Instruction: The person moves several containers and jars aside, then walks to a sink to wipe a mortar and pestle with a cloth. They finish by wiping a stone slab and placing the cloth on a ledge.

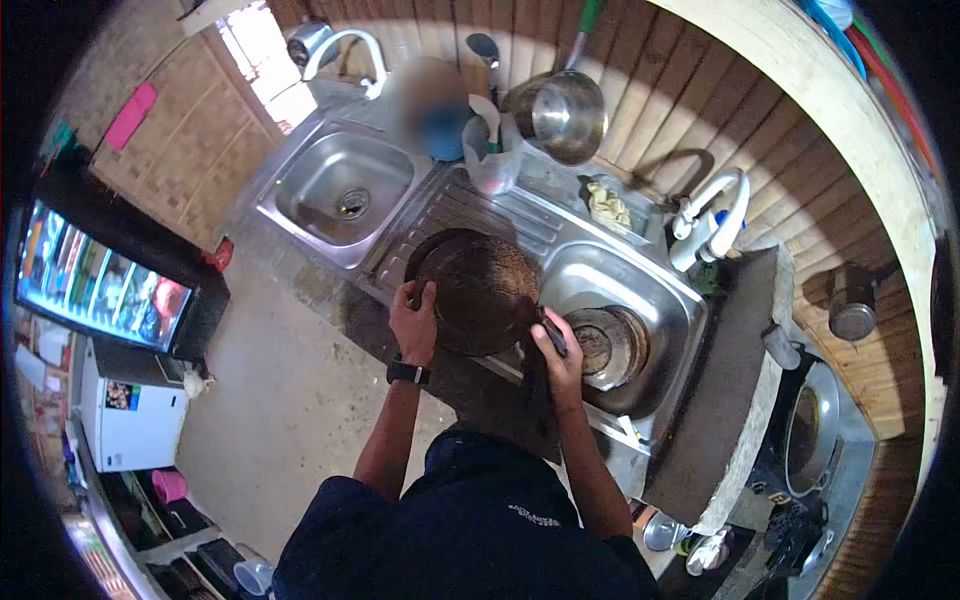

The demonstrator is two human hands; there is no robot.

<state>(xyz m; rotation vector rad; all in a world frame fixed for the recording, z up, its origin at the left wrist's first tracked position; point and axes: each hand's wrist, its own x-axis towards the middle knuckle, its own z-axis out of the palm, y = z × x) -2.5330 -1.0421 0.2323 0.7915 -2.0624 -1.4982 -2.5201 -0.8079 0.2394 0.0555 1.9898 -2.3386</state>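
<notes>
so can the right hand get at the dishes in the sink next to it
Probably, though not freely: the right hand grips the handle of the pan. It is beside the sink, and nothing seems to block the way to the dishes.

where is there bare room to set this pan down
The left sink, bare around its drain, and the ledge beyond the right sink. Crowded: the right sink, holding round metalware, and the drainboard, partly covered by the pan.
</notes>
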